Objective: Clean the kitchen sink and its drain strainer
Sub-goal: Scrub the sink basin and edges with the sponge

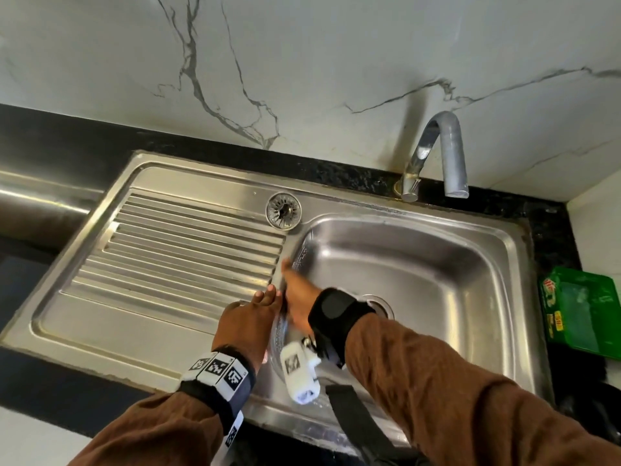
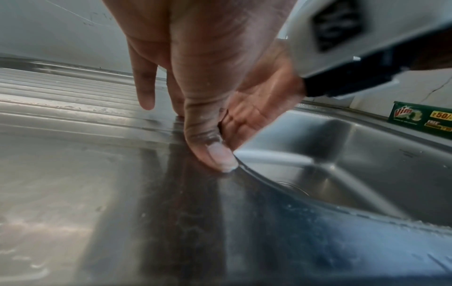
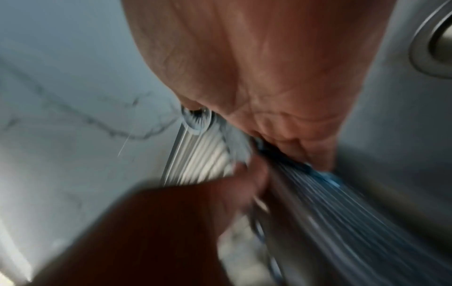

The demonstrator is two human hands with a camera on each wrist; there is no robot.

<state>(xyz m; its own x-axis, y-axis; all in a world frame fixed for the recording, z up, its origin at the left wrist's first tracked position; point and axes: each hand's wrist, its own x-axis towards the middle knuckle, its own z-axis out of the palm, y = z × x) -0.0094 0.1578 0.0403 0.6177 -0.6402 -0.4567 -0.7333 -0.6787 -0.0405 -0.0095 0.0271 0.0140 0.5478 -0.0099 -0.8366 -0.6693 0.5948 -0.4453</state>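
Observation:
The steel sink (image 1: 420,264) has a ribbed drainboard (image 1: 174,250) on its left. The round drain strainer (image 1: 283,210) (image 3: 195,120) lies out of the drain, on the rim behind the drainboard. The bare drain opening (image 1: 381,302) (image 3: 432,44) is partly hidden by my right wrist. My right hand (image 1: 297,297) (image 3: 269,67) lies stretched along the basin's left rim, its straight fingers pressing a blue pad (image 3: 325,174) against the steel. My left hand (image 1: 248,317) (image 2: 203,77) rests fingertips-down on the drainboard beside it, holding nothing, with its thumb (image 2: 215,154) at the basin edge.
A curved tap (image 1: 440,156) stands on the black counter behind the basin. A green Vim soap box (image 1: 581,307) (image 2: 420,118) lies on the counter to the right. A marble wall backs the sink. The right wrist view is blurred.

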